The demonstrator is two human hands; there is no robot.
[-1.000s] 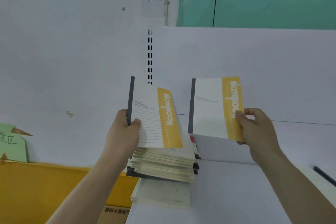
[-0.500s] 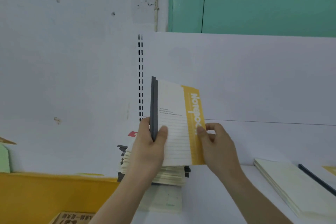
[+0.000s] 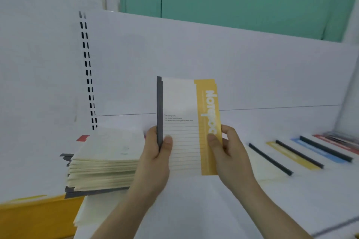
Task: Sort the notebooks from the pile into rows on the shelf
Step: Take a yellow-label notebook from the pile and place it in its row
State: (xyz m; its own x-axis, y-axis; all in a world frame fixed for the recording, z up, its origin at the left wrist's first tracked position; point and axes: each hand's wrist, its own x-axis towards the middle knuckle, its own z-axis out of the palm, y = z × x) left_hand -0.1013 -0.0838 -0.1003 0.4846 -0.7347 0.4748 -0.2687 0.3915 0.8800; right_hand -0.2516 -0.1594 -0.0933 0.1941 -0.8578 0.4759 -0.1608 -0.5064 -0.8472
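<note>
Notebooks wait in a pile (image 3: 104, 163) at the left end of the white shelf (image 3: 194, 205), lying flat with their page edges toward me and dark spines showing at the far left; an orange bin (image 3: 35, 217) sits below that end. Moving right, my left hand (image 3: 155, 163) grips the dark spine of the yellow-banded notebooks (image 3: 186, 128), thumb curled over the front cover. They look like two copies held together, since the top edge shows a stepped double outline, though blur keeps me from being sure. My right hand (image 3: 227, 153) pinches the yellow-banded edge, thumb in front and fingers behind. The held notebooks stand upright in the air above the shelf, between the pile and the rows, long axis vertical, front cover facing me, spine on the left, the "Notebook" lettering running down the yellow band. Further right, the rows (image 3: 303, 151) lie flat on the shelf: a pale one, then a yellow one, then blue, then red at the far end, each with a dark spine running diagonally away from me.

I judge the step in hand is carrying these to the yellow row. To do it well I would square the two copies first, tip them flat with spines matching the row's diagonal, and lower them onto the yellow stack without nudging its neighbours.
</note>
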